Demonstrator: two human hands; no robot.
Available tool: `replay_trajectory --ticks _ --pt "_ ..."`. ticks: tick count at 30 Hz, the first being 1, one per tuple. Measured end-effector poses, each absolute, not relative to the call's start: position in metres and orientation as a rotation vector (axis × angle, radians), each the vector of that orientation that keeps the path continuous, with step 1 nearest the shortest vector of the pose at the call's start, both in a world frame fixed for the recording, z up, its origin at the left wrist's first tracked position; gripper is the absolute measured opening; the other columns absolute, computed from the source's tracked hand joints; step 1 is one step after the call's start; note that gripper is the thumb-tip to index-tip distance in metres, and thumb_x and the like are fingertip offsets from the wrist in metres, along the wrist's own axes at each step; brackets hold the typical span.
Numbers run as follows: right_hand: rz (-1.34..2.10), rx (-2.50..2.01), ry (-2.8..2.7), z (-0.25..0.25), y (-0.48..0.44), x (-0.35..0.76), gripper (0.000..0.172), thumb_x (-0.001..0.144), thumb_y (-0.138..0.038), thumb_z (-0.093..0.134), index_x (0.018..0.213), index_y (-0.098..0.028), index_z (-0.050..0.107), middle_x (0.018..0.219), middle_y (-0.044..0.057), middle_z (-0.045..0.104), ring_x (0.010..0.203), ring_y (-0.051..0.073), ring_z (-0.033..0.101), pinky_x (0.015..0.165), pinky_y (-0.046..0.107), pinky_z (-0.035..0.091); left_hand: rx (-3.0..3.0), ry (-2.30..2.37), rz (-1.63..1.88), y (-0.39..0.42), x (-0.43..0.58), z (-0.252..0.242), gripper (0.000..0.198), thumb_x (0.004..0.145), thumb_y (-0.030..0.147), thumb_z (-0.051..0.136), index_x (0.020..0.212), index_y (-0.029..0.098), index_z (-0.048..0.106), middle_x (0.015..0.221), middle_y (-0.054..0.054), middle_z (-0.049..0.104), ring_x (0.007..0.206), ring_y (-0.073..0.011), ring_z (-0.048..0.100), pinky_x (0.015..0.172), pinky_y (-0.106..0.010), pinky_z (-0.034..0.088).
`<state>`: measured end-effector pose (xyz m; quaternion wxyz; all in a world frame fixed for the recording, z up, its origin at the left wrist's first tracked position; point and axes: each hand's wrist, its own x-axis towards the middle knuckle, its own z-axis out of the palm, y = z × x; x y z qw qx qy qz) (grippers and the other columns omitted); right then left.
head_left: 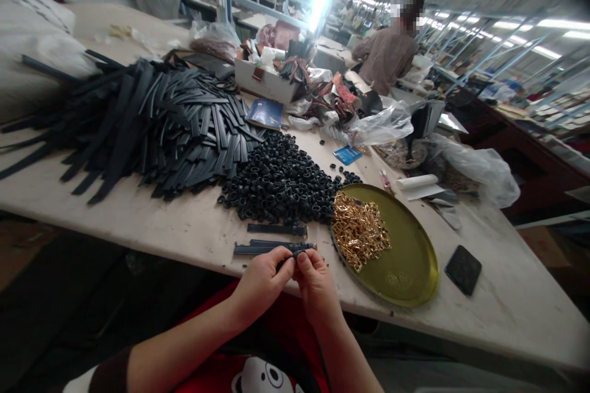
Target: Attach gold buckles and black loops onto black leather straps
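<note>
My left hand [263, 282] and my right hand [318, 285] meet at the table's front edge, fingers pinched together on a dark strap [298, 248]. More dark straps [258, 247] lie flat just behind and left of my fingers, and another short strap [276, 229] lies a little farther back. Beyond them is a heap of small black loops [281, 181]. To the right, gold buckles [362, 230] are piled on the left part of a round gold tray [410, 245]. A large pile of long dark straps [170, 116] covers the left of the table.
A blue booklet [265, 113], a blue packet [347, 155] and a white box of scraps [265, 80] stand farther back. Plastic bags [479, 166] lie at the right. A black flat object [463, 270] is right of the tray. A person [387, 55] is in the background.
</note>
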<state>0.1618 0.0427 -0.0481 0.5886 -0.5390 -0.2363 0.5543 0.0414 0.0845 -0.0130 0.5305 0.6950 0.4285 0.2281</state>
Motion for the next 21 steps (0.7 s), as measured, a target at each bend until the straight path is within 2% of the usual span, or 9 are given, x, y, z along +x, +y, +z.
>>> replay_trajectory --ticks 2,4,7,10,14,18,21 --pt "1.222 -1.329 -0.582 -0.047 0.042 0.161 0.026 0.071 -0.042 0.063 0.069 -0.018 0.052 0.058 -0.006 0.044 0.055 0.008 0.037 0.056 0.022 0.032 1.655 0.997 0.496 0.088 0.040 -0.014 0.020 0.085 0.029 0.039 0.077 0.018 0.054 0.072 0.001 0.057 0.069 -0.0134 0.052 0.064 -0.023 0.036" --pt "1.158 -1.416 -0.634 -0.043 0.043 0.162 0.024 0.073 -0.041 0.061 0.073 -0.018 0.054 0.060 -0.005 0.045 0.057 0.008 0.038 0.058 0.022 0.033 1.634 0.941 0.441 0.092 0.037 -0.015 0.015 0.082 0.022 0.041 0.092 0.019 0.052 0.080 0.001 0.059 0.075 -0.0140 0.054 0.069 -0.024 0.038" --pt "1.166 -1.444 -0.695 -0.037 0.045 0.165 0.023 0.073 -0.040 0.061 0.072 -0.018 0.053 0.062 -0.005 0.048 0.060 0.009 0.042 0.061 0.022 0.035 1.575 0.897 0.408 0.098 0.035 -0.014 0.029 0.077 0.013 0.039 0.106 0.018 0.043 0.082 0.000 0.060 0.076 -0.0137 0.055 0.073 -0.025 0.040" --pt "1.219 -1.425 -0.749 -0.036 0.047 0.166 0.026 0.075 -0.042 0.058 0.069 -0.018 0.052 0.062 -0.004 0.050 0.061 0.010 0.044 0.061 0.023 0.035 1.540 0.914 0.400 0.105 0.034 -0.014 0.023 0.079 0.016 0.039 0.101 0.017 0.042 0.077 0.001 0.061 0.074 -0.0138 0.056 0.071 -0.025 0.041" --pt "1.317 -1.347 -0.653 -0.039 0.046 0.171 0.042 0.083 -0.053 0.038 0.072 -0.017 0.056 0.061 -0.001 0.051 0.059 0.011 0.044 0.060 0.024 0.035 1.511 0.952 0.352 0.111 0.032 -0.015 0.019 0.080 0.024 0.044 0.099 0.019 0.043 0.073 0.002 0.061 0.067 -0.0138 0.056 0.064 -0.024 0.040" --pt "1.542 -1.243 -0.477 -0.041 0.043 0.173 0.026 0.073 -0.044 0.061 0.078 -0.019 0.056 0.064 -0.004 0.052 0.057 0.008 0.042 0.057 0.021 0.033 1.595 1.083 0.290 0.111 0.030 -0.016 0.023 0.077 0.032 0.051 0.096 0.020 0.046 0.070 0.003 0.060 0.063 -0.0145 0.054 0.059 -0.025 0.037" --pt "1.737 -1.127 -0.391 -0.040 0.041 0.170 0.035 0.068 -0.044 0.066 0.088 -0.017 0.058 0.066 -0.002 0.054 0.058 0.007 0.043 0.057 0.020 0.034 1.714 1.163 0.224 0.108 0.029 -0.015 0.021 0.075 0.036 0.053 0.088 0.020 0.049 0.072 0.002 0.060 0.065 -0.0161 0.055 0.058 -0.025 0.036"
